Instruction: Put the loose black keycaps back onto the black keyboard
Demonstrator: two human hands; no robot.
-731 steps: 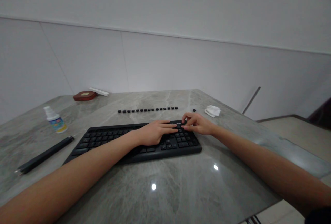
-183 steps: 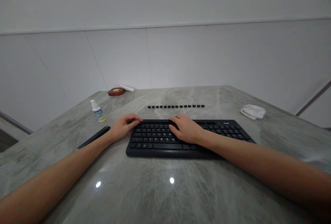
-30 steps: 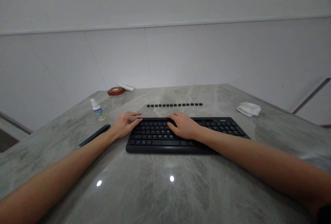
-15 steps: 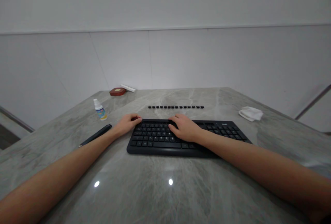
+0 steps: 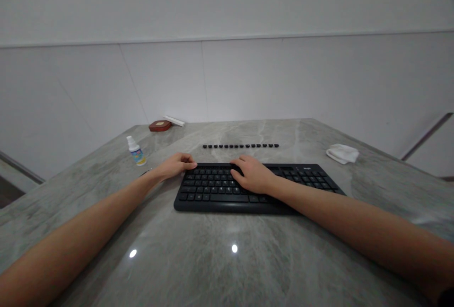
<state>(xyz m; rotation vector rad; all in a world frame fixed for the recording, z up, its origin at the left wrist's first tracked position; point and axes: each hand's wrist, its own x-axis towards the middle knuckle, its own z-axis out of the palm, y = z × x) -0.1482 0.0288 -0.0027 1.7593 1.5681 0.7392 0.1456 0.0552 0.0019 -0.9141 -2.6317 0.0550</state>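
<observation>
A black keyboard [image 5: 227, 206] lies flat on the grey marbled table, partly covered by my right hand and forearm. At its upper left corner is my left hand [image 5: 177, 165], thumb over the edge and fingers curled in behind; the fingertips are partly hidden. My right hand [image 5: 254, 175] rests on the middle of the keyboard, its thumb apart from the fingers, which reach the back edge. Slots along the back edge show no keycaps near the hands. Behind the keyboard stretches a straight row of small black keycaps [image 5: 236, 146].
To the left stands a white spray bottle [image 5: 137, 152] with a colourful label. A dark pen-like tool [image 5: 145, 172] is mostly hidden by my left forearm. At the back left sit a reddish-brown case [image 5: 159, 126] and a white strip [image 5: 174, 121]. A folded white cloth [image 5: 342, 153] lies right.
My left hand has shifted slightly right at the keyboard corner, and its forearm now covers most of the dark pen-like tool. My right hand has barely moved.
</observation>
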